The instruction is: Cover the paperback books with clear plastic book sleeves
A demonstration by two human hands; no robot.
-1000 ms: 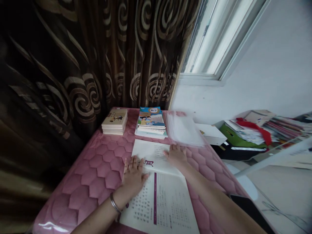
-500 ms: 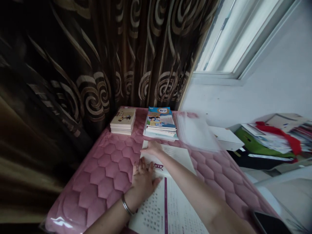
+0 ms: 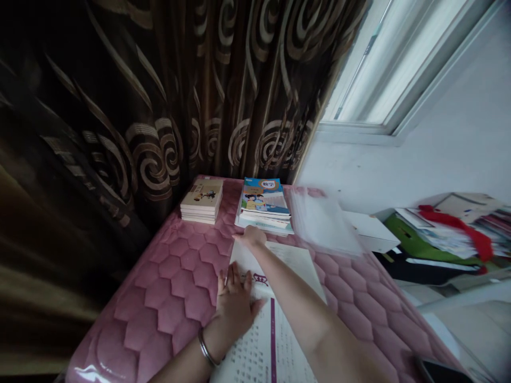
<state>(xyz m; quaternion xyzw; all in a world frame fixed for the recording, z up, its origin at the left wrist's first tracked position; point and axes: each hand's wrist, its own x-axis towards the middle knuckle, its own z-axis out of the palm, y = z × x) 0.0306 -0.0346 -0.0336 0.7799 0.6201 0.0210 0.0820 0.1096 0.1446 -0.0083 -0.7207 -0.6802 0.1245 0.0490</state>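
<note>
An open book [image 3: 293,255] with printed pages and a purple stripe lies on the pink padded surface in front of me. My left hand [image 3: 235,300], wearing a silver bangle, rests flat near the book's left edge with its fingers spread. Farther up, my right hand [image 3: 252,236] is bent around the far left corner of the page. One digit points left there, and the other fingers are mostly hidden behind the hand. My right forearm crosses over the book and covers part of its print.
Small beige books [image 3: 202,199] are stacked at the back left. Beside them stands a pile of textbooks [image 3: 263,205] with a blue cover on top. Clear plastic sheets [image 3: 325,221] and a white box [image 3: 371,231] lie to the right. A dark phone-like object [image 3: 441,369] is near the lower right.
My right hand has slid a little away from me, toward the page's far edge. My left hand stays flat on the book. The view has shifted slightly.
</note>
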